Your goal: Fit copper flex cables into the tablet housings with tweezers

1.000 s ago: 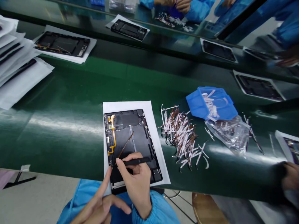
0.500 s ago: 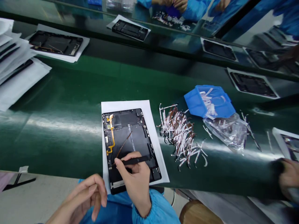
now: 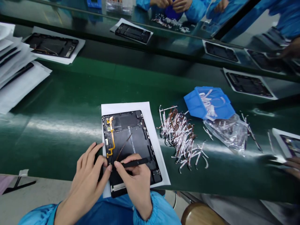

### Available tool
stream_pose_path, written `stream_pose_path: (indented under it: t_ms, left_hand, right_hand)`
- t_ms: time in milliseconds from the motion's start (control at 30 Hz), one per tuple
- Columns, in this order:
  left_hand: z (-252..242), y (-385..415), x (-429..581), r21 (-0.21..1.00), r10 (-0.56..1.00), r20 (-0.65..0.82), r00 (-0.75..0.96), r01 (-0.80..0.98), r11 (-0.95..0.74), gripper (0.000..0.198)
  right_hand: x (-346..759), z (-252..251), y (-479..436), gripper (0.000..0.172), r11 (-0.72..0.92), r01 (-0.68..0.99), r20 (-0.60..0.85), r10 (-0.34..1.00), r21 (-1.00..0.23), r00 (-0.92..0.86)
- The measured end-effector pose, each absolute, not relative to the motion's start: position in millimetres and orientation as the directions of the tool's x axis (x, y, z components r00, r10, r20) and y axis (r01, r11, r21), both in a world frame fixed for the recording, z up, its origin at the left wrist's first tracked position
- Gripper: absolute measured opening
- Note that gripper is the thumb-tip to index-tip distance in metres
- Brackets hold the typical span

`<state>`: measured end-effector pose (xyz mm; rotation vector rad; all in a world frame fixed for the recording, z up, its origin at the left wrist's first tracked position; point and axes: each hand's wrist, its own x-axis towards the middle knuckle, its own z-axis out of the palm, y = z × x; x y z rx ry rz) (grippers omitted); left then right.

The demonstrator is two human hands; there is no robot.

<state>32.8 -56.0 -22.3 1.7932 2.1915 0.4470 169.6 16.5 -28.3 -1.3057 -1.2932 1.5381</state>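
An opened black tablet housing (image 3: 140, 142) lies on a white paper sheet (image 3: 125, 107), with an orange flex cable (image 3: 112, 137) along its left side. My right hand (image 3: 136, 184) grips black tweezers (image 3: 138, 162) above the lower part of the housing. A thin brown strip (image 3: 124, 146) rises at a slant from near their tips. My left hand (image 3: 90, 175) is at the lower left edge of the housing, thumb and index fingertips brought together there and the other fingers bent. Whatever lies between those fingertips is too small to make out.
Loose white and brown strips (image 3: 179, 134) are heaped right of the sheet. Behind them stand a blue bin (image 3: 193, 101) and a clear plastic bag (image 3: 234, 134). Papers (image 3: 21, 81) are stacked at left. More housings (image 3: 249, 84) line the back belt. A co-worker's hand (image 3: 292, 165) shows at right.
My left hand has moved up from below the bench edge onto the housing's lower left edge. My right hand with the tweezers has stayed nearly in place. Housings along the back have shifted slightly.
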Motion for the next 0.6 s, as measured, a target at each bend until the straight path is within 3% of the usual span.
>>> stream_pose_path:
  t_ms: [467,600]
  left_hand:
    - [-26.3,-58.7,35.5,0.396,0.976,0.004,-0.220,0.896,0.200,0.012]
    - [-24.4,-62.0,29.1,0.411,0.991,0.023,-0.131,0.905,0.110,0.040]
  right_hand:
    - [166.4,-28.7,15.4,0.014,-0.234,0.055,-0.240,0.943,-0.971,-0.232]
    - [172.0,-19.0,21.1,0.022,-0.303,-0.143,-0.225,0.889,-0.942,-0.400]
